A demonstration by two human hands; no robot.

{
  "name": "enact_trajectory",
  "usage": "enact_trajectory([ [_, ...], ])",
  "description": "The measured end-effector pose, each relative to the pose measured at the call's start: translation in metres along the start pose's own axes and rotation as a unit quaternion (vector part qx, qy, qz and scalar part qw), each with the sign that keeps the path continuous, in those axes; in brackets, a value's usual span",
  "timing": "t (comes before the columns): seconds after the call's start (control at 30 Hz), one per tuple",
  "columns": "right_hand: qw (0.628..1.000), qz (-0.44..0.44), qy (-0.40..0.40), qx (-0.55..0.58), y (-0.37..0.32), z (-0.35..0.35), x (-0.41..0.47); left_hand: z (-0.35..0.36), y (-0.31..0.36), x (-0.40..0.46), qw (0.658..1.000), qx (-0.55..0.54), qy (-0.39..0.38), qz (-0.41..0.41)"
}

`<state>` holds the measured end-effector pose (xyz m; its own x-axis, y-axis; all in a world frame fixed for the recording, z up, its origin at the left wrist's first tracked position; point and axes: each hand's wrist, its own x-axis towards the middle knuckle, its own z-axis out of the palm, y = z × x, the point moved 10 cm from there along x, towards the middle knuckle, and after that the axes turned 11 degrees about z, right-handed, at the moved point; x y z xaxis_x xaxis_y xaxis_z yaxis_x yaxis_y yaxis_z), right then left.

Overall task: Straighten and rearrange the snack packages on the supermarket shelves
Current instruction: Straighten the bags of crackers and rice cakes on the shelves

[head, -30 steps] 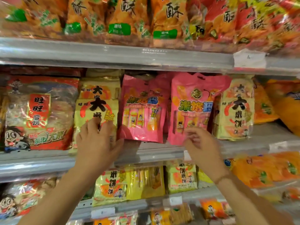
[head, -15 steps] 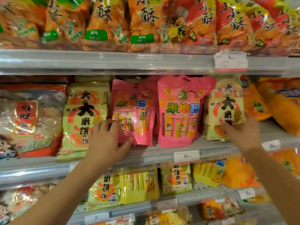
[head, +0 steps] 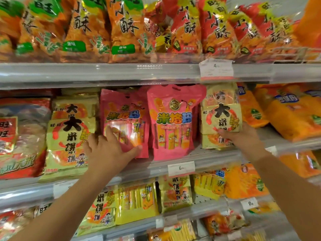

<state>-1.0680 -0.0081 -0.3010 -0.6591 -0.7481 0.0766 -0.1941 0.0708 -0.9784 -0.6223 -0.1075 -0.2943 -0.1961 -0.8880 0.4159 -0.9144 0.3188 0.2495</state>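
On the middle shelf [head: 217, 158] two pink snack bags stand side by side. My left hand [head: 111, 150] lies with spread fingers on the lower front of the left pink bag [head: 125, 112]; the thumb reaches its bottom right corner. The right pink bag [head: 173, 119] stands untouched. To its right, my right hand [head: 241, 136] grips the bottom of a yellow rice-cracker pack [head: 224, 115] that sits on top of another yellow pack [head: 213, 141]. A further yellow rice-cracker pack [head: 69, 136] stands left of my left hand.
A red and clear bag [head: 20, 136] fills the far left of the middle shelf; orange bags [head: 291, 117] lie at the right. Orange and red snack bags [head: 121, 28] crowd the top shelf. Yellow packs [head: 135, 202] line the lower shelf. Price tags [head: 215, 68] hang on the rails.
My left hand moved right from the left yellow pack onto the left pink bag. My right hand moved from the right pink bag to the right yellow pack and took hold of it.
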Motion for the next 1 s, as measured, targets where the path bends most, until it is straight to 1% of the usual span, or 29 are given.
enact_trajectory([
  [0.13, 0.999, -0.012, 0.043, 0.013, -0.006, -0.009, -0.007, -0.005, 0.022, 0.003, 0.999, -0.032, 0.032, 0.003],
  [0.27, 0.998, -0.022, 0.051, -0.023, -0.009, -0.008, -0.014, -0.007, 0.029, 0.003, 0.987, -0.138, 0.078, 0.022],
  [0.33, 0.998, -0.029, 0.052, -0.033, -0.010, -0.009, -0.013, -0.005, 0.023, 0.006, 0.982, -0.165, 0.087, 0.007],
  [0.43, 0.998, -0.017, 0.037, -0.045, -0.008, -0.006, -0.011, 0.001, 0.006, 0.012, 0.973, -0.207, 0.083, -0.053],
  [0.53, 0.999, 0.002, 0.049, -0.014, -0.009, -0.010, -0.008, 0.003, -0.001, 0.020, 0.962, -0.257, 0.075, -0.048],
  [0.6, 0.999, -0.013, 0.048, 0.015, -0.021, -0.015, -0.011, 0.000, -0.006, 0.023, 0.952, -0.295, 0.078, -0.039],
  [0.67, 0.999, -0.032, 0.020, 0.039, -0.034, -0.018, -0.016, -0.001, -0.011, 0.026, 0.933, -0.351, 0.070, -0.035],
  [0.77, 0.999, -0.035, -0.017, 0.029, -0.036, -0.025, -0.028, -0.008, -0.016, 0.021, 0.879, -0.469, 0.075, -0.037],
  [0.83, 1.000, -0.019, -0.008, 0.009, -0.021, -0.034, -0.043, -0.018, -0.024, 0.011, 0.865, -0.489, 0.102, -0.045],
  [0.9, 1.000, 0.000, 0.023, -0.008, 0.001, -0.042, -0.070, -0.027, -0.036, 0.001, 0.865, -0.484, 0.118, -0.050],
  [0.93, 1.000, -0.003, 0.027, -0.014, 0.009, -0.042, -0.088, -0.030, -0.042, -0.005, 0.859, -0.494, 0.125, -0.052],
  [1.0, 1.000, -0.008, 0.001, -0.002, 0.024, -0.026, -0.125, -0.035, -0.053, -0.015, 0.842, -0.520, 0.129, -0.056],
])
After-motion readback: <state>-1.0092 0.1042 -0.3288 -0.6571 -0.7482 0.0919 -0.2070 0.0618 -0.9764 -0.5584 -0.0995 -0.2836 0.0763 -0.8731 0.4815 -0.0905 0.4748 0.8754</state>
